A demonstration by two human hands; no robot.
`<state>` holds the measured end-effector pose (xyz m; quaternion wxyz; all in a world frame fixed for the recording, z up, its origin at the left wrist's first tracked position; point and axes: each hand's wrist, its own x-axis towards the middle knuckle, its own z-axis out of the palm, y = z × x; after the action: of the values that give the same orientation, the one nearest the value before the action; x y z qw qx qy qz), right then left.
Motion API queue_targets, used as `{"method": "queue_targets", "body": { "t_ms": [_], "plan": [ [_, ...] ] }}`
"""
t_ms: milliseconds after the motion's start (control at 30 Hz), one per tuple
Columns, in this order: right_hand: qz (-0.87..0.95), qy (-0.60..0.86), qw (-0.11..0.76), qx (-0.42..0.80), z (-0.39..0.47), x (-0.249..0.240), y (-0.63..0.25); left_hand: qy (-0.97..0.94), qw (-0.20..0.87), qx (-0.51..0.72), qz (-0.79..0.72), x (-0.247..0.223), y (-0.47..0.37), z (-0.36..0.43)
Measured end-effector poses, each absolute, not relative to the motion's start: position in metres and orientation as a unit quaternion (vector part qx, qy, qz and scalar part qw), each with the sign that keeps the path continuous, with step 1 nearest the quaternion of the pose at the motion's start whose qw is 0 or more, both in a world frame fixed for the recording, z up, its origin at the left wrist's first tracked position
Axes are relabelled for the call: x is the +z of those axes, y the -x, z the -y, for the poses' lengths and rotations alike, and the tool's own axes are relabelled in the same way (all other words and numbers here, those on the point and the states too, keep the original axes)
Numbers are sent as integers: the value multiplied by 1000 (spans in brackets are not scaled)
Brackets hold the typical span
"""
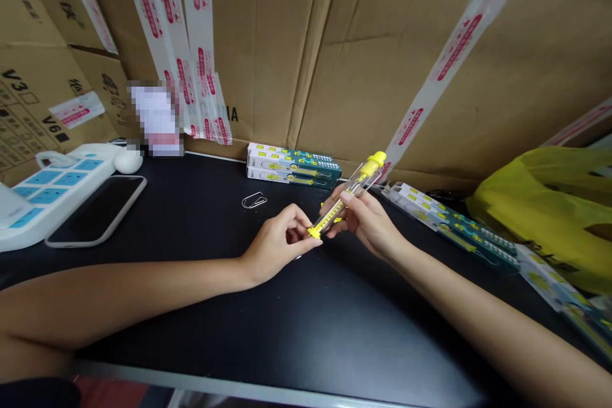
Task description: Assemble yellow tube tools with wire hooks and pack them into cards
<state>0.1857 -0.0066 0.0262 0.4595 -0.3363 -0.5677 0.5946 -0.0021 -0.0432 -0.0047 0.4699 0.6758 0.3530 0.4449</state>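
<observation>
A clear tube with yellow ends and a yellow scale inside (333,213) is held tilted above the black table (296,325), its upper end pointing right and away. My right hand (366,220) wraps round its middle and upper part. With thumb and fingers, my left hand (282,236) pinches the yellow piece at the lower end. Small yellow parts show beside my right fingers, partly hidden. A bent metal wire clip (254,200) lies on the table beyond my left hand.
Printed boxes (292,166) stand at the back, with more boxes (449,223) at the right. A yellow bag (540,204) is at far right. Left are a phone (98,211) and a white power strip (57,188). Taped cardboard (268,32) rises behind.
</observation>
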Motion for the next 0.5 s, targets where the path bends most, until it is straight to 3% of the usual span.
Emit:
{"method": "queue_targets", "body": {
  "t_ms": [333,500],
  "plan": [
    [533,342,505,587,-11,34,-201,-687,491,422,-329,-5,2,45],
    [495,378,552,555,-24,38,-212,-786,421,345,-294,-1,5,49]
  ]
}}
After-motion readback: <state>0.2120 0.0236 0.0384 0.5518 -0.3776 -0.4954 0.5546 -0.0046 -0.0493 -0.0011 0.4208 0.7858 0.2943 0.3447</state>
